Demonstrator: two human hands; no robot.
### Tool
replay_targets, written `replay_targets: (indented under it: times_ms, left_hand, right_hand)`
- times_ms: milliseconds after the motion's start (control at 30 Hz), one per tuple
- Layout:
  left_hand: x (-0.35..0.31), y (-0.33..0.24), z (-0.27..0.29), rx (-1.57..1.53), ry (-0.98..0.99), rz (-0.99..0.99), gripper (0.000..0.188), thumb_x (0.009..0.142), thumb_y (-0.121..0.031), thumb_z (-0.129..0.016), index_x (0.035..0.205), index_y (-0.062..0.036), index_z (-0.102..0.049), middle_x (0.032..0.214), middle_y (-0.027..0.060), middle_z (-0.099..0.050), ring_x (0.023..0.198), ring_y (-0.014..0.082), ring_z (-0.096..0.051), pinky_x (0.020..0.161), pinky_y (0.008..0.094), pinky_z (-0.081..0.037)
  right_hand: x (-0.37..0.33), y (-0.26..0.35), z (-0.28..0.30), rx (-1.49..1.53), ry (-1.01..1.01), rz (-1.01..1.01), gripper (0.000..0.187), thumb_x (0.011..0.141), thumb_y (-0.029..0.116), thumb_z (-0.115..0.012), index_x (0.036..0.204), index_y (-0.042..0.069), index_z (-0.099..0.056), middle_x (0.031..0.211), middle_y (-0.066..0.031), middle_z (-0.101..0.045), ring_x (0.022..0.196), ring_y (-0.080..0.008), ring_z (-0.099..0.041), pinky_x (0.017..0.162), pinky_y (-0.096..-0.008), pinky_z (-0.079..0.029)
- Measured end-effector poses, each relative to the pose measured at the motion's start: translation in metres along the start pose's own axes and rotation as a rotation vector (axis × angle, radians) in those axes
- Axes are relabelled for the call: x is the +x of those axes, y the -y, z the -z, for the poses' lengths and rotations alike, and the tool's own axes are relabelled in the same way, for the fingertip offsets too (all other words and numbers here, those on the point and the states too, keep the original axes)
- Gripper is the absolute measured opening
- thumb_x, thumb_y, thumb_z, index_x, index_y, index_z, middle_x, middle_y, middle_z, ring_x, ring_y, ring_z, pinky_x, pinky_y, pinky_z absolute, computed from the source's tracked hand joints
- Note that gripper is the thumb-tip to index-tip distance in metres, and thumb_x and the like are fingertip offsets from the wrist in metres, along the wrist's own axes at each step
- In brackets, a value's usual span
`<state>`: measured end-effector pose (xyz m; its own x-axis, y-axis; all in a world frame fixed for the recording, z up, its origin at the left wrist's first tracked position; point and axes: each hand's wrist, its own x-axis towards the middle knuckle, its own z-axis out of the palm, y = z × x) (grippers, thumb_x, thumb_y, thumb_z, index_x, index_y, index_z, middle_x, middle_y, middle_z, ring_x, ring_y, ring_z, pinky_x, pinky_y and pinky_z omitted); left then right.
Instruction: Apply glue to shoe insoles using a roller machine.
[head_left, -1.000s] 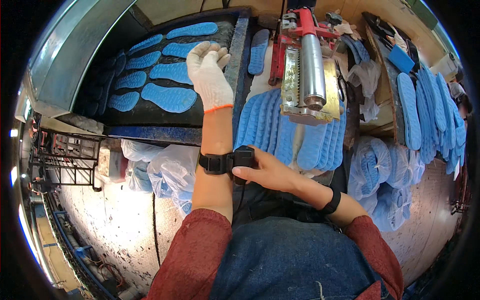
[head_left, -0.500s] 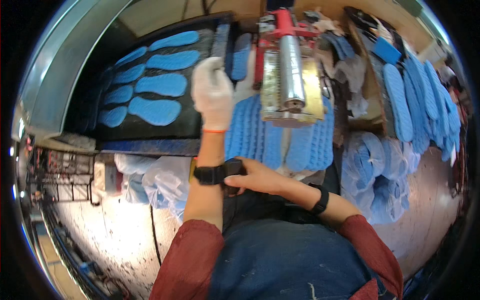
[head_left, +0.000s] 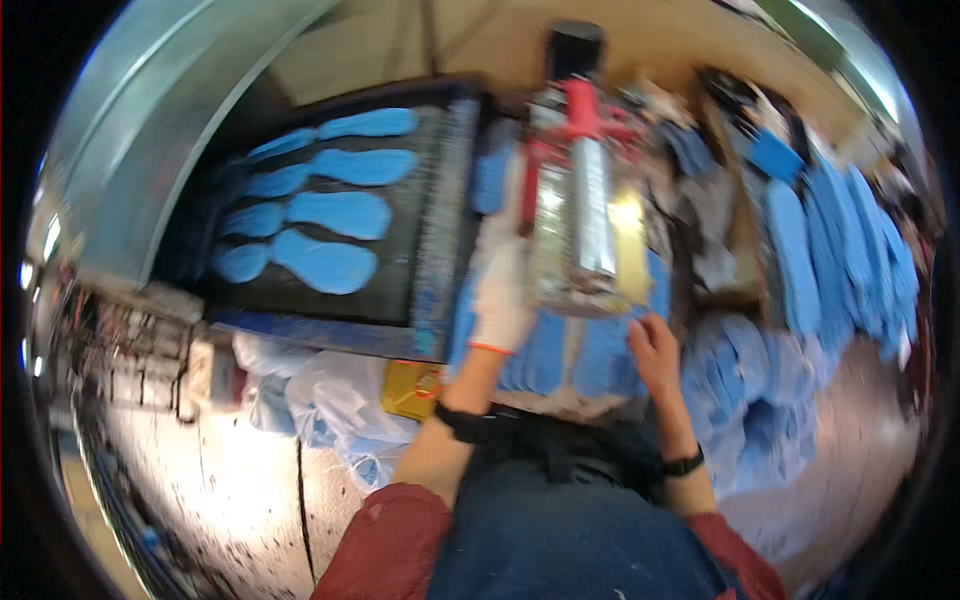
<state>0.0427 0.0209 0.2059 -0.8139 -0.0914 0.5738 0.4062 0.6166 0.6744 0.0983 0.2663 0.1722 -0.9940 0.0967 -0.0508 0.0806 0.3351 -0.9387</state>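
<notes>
My left hand, in a white glove with an orange cuff, is over the left side of a stack of blue insoles, beside the machine. Motion blurs its fingers, so I cannot make out their shape or any grip. My bare right hand is at the right end of the same insoles, fingers apart and nothing visible in them. Between my hands stands a hand-operated press-like machine with a silver cylinder, red handle and brass-coloured plate. It hides part of the insoles.
To the left, a dark tray carries rows of blue insoles beneath a metal hood. More insoles stand in a row at the right. Plastic bags of blue pieces sit below, and a yellow box lies under the tray.
My right hand has left the dark device on my left wrist and moved right to the insoles. My left hand has come down and right from beside the tray. The view has shifted.
</notes>
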Motion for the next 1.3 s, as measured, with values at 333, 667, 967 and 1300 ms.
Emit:
replay_targets:
  times_ms: [333, 667, 967, 1300]
  left_hand:
    - [-0.014, 0.02, -0.043, 0.544, 0.201, 0.023, 0.05, 0.079, -0.017, -0.059, 0.126, -0.0046, -0.049, 0.121, 0.019, -0.051, 0.117, 0.0363, -0.046, 0.095, 0.0469, -0.037]
    - [-0.012, 0.032, -0.046, 0.447, 0.246, 0.087, 0.064, 0.085, -0.039, -0.057, 0.139, -0.0087, -0.042, 0.122, 0.0177, -0.05, 0.114, 0.035, -0.046, 0.095, 0.0472, -0.037]
    - [0.002, 0.083, -0.069, 0.617, 0.692, 0.398, 0.061, 0.084, -0.043, -0.057, 0.137, -0.0187, -0.042, 0.114, 0.0078, -0.052, 0.102, 0.0298, -0.054, 0.077, 0.0439, -0.045]
    - [-0.037, 0.169, -0.122, -0.267, 0.212, 0.285, 0.036, 0.087, -0.043, -0.053, 0.103, -0.0144, -0.066, 0.106, 0.0013, -0.062, 0.097, 0.0207, -0.06, 0.073, 0.0369, -0.05]
  right_hand:
    - [-0.008, -0.027, -0.018, -0.298, -0.227, 0.328, 0.018, 0.094, 0.016, -0.053, 0.084, 0.0, -0.053, 0.07, -0.017, -0.051, 0.063, -0.03, -0.052, 0.06, -0.0371, -0.043]
    - [0.003, -0.027, -0.027, -0.291, -0.296, 0.34, 0.013, 0.092, 0.013, -0.054, 0.083, 0.003, -0.055, 0.074, -0.0177, -0.056, 0.067, -0.035, -0.056, 0.061, -0.0392, -0.044]
    - [0.001, -0.036, -0.021, -0.276, -0.316, 0.353, 0.013, 0.09, 0.013, -0.057, 0.081, 0.004, -0.054, 0.071, -0.017, -0.055, 0.064, -0.035, -0.056, 0.058, -0.0405, -0.043]
    - [0.0, -0.038, -0.014, -0.286, -0.338, 0.309, 0.012, 0.088, 0.015, -0.06, 0.084, 0.005, -0.057, 0.074, -0.0176, -0.058, 0.068, -0.038, -0.059, 0.059, -0.0435, -0.046]
